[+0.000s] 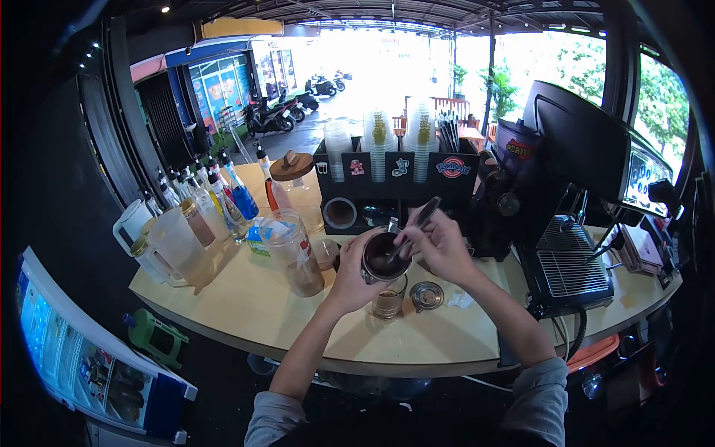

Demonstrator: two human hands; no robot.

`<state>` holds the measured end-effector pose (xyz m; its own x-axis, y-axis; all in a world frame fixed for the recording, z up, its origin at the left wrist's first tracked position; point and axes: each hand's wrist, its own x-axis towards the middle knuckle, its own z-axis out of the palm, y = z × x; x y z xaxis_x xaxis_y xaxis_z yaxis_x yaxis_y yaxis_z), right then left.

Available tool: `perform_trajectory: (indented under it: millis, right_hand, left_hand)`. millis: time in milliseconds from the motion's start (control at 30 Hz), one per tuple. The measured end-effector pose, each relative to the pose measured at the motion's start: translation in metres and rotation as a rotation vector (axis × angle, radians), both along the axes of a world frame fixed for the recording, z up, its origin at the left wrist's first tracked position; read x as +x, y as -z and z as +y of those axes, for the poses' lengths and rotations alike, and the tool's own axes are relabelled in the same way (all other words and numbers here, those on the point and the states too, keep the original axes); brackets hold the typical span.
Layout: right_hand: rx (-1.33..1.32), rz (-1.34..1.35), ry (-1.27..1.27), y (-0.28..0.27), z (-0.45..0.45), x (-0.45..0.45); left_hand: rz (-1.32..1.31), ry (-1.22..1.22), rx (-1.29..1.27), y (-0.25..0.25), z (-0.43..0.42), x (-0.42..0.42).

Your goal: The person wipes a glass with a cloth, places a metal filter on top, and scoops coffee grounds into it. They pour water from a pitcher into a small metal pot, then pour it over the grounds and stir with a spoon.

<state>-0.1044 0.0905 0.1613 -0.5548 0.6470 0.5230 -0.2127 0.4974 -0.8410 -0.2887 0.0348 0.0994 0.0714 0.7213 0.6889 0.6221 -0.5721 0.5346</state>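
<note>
**Both hands busy at centre frame: one grips a round container, the other a spoon**

At the middle of the frame, the left hand [350,272] is wrapped around a round container [380,247], which is tipped so that its dark inside faces the camera. The right hand [447,249], just right of centre, has its fingers closed on the dark handle of a spoon [427,212]; the lower end reaches into the container's mouth. What lies at the bottom is too dark to make out.

Directly below, a glass [388,305] with brown liquid stands on the counter [350,343]; whether the container touches it cannot be told. Just right of the glass lies a round metal piece [427,296], with a crumpled white tissue [460,299] beside it.

Left of centre stands a clear tumbler [292,257] with a brownish content low inside, and behind it a jar [304,197] with a wooden lid [292,166]. Bottles [242,195] crowd the left of the frame, stacked plastic cups [378,141] fill the upper middle, and an espresso machine [570,261] occupies the right.
</note>
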Motion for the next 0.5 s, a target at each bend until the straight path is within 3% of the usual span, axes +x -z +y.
perform_trajectory:
  millis: [200,267,500]
  right_hand:
    - [0.088,-0.032,-0.024,-0.010,0.010,0.003]
    - [0.098,-0.161,-0.095,-0.015,0.009,0.003]
    - [0.132,-0.211,-0.153,-0.027,0.022,-0.001]
  left_hand:
    - [-0.026,0.154,-0.081,-0.006,0.000,0.000]
    - [0.001,0.144,-0.108,-0.009,-0.001,-0.002]
    - [0.024,0.166,-0.108,-0.009,-0.001,-0.002]
